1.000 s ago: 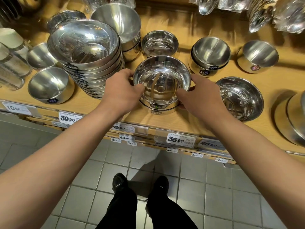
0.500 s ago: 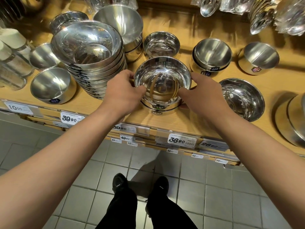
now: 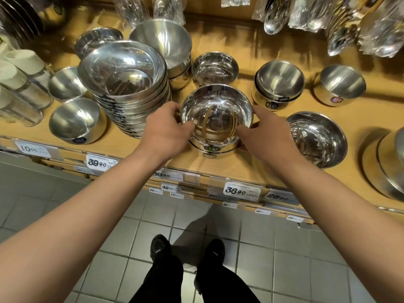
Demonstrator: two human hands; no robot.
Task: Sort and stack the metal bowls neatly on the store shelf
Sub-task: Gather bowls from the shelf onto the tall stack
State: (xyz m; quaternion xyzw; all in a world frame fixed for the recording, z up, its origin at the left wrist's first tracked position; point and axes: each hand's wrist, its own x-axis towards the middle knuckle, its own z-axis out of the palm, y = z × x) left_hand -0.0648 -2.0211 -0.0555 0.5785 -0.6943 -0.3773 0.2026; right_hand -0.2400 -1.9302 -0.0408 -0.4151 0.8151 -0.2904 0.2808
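A short stack of shiny steel bowls (image 3: 216,119) stands near the front edge of the wooden shelf (image 3: 240,169), in the middle. My left hand (image 3: 165,130) grips its left rim, thumb over the edge. My right hand (image 3: 265,132) holds the right side, fingers around the lower bowls. To the left rises a tall leaning stack of wide bowls (image 3: 124,84). A single shallow bowl (image 3: 317,138) lies right of my right hand.
Matte bowls stand at the left (image 3: 76,120) and at the back right (image 3: 279,84), (image 3: 341,84). Behind sit a small bowl (image 3: 215,67) and a deep bowl stack (image 3: 164,42). Bagged utensils (image 3: 349,22) hang above. Glass jars (image 3: 19,84) stand far left. Price tags (image 3: 240,190) line the shelf edge.
Both hands stay on the middle stack in the same grip. The view has shifted slightly; nothing else has visibly moved.
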